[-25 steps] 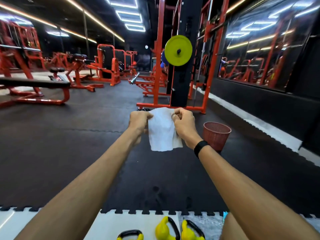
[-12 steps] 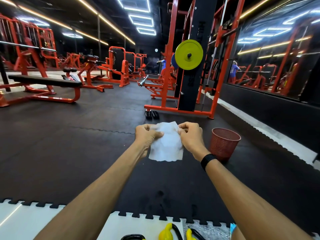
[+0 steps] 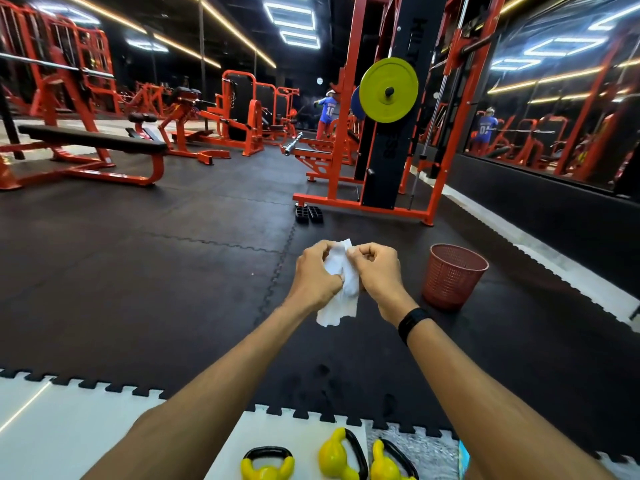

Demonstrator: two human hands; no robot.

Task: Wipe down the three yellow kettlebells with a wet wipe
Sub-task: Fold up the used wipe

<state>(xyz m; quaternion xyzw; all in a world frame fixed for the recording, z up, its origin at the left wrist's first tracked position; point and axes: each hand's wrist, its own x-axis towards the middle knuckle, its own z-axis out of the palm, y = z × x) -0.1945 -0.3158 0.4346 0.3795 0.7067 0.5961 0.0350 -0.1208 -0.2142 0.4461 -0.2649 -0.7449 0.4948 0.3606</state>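
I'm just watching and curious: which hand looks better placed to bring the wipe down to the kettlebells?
Probably the left hand: it grips the wet wipe lower down, holding most of it. The right hand only pinches the top. Kettlebells lie between both arms.

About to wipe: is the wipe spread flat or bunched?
Bunched: both hands, left hand and right hand, pinch the crumpled wipe.

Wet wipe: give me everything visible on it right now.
The wet wipe is a white, thin, soft sheet, crumpled and partly bunched rather than spread flat. It is held in the air out in front of the person, above the dark rubber floor. The left hand and right hand both pinch it near its top, close together, so a small corner sticks up between them while the loose lower part hangs below the hands. It touches nothing else.
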